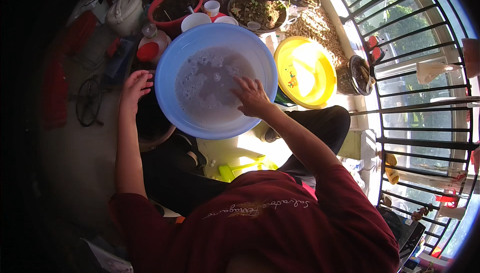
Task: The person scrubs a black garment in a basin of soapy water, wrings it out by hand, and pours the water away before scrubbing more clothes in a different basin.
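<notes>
A wide blue basin [167, 75] stands in front of me, holding cloudy greyish water [212, 85] with patches of foam. Over the right part of that water is my right hand [251, 98], fingers spread and nothing in them; whether the fingertips touch the surface I cannot tell. Just outside the basin's left rim, my left hand [134, 92] is raised with slightly bent fingers apart, holding nothing. A yellow basin [327, 75] sits right of the blue one, sunlight falling into it.
Beyond the blue basin are a red pot of soil [175, 10], a planter with plants [257, 10] and a white cup [212, 8]. A pale lidded bucket [125, 15] stands far left. Black window bars [415, 100] line the right. Bright green plastic [240, 169] lies between my feet.
</notes>
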Available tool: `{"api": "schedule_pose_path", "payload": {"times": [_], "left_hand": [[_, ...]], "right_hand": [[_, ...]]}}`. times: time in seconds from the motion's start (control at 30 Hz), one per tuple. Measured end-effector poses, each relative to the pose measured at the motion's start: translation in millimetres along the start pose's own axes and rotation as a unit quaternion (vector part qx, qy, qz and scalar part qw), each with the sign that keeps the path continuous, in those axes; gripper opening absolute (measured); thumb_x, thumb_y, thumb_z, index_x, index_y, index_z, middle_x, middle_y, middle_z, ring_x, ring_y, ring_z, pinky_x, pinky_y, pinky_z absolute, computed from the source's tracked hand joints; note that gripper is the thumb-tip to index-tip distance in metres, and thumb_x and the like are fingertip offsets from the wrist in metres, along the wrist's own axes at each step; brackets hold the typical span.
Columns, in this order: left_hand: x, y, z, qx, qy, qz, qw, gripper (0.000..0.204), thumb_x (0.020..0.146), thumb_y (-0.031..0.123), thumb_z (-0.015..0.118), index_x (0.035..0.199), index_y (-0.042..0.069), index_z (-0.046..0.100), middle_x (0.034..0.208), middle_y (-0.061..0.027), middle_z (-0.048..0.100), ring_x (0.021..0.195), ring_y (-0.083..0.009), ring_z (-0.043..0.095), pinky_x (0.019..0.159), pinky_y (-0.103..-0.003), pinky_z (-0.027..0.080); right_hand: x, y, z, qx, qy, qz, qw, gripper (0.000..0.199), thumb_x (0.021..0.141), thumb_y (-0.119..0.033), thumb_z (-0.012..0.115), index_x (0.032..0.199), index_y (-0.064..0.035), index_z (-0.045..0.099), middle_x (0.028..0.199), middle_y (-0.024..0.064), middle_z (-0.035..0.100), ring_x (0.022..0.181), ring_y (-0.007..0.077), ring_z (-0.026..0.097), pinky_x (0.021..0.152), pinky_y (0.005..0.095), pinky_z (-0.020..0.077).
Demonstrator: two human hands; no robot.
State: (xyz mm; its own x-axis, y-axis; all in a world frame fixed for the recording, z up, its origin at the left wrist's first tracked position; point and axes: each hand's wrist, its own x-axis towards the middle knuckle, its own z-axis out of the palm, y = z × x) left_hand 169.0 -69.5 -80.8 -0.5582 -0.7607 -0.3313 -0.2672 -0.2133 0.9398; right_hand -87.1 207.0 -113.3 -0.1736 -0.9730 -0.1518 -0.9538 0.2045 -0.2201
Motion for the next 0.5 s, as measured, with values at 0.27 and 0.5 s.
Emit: {"api": "schedule_pose_path", "payload": {"times": [0.27,0.5], "left_hand": [[6.2,-71.4,40.8,0.076,0.088,0.034,0.993,0.045,0.088,0.011,0.057,0.128,-0.001,0.042,0.114,-0.0138,0.057,0.106,-0.0189,0.054,0.094,-0.034,0.040],[11.0,-78.1,42.8,0.049,0.058,-0.018,0.997,0.055,0.087,0.011,0.058,0.135,-0.004,0.035,0.129,-0.0163,0.049,0.116,-0.0217,0.049,0.096,-0.031,0.039]], "right_hand": [[-15.9,42.3,-17.0,0.115,0.088,0.060,0.988,0.045,0.075,-0.028,0.068,0.117,-0.0150,0.059,0.141,0.0106,0.032,0.131,0.0334,0.027,0.105,0.0488,0.0249],[-45.9,90.3,-7.3,0.058,0.171,0.182,0.967,0.070,0.071,-0.018,0.072,0.132,-0.0104,0.038,0.145,0.0160,0.022,0.131,0.0385,0.025,0.103,0.0513,0.0285]]}}
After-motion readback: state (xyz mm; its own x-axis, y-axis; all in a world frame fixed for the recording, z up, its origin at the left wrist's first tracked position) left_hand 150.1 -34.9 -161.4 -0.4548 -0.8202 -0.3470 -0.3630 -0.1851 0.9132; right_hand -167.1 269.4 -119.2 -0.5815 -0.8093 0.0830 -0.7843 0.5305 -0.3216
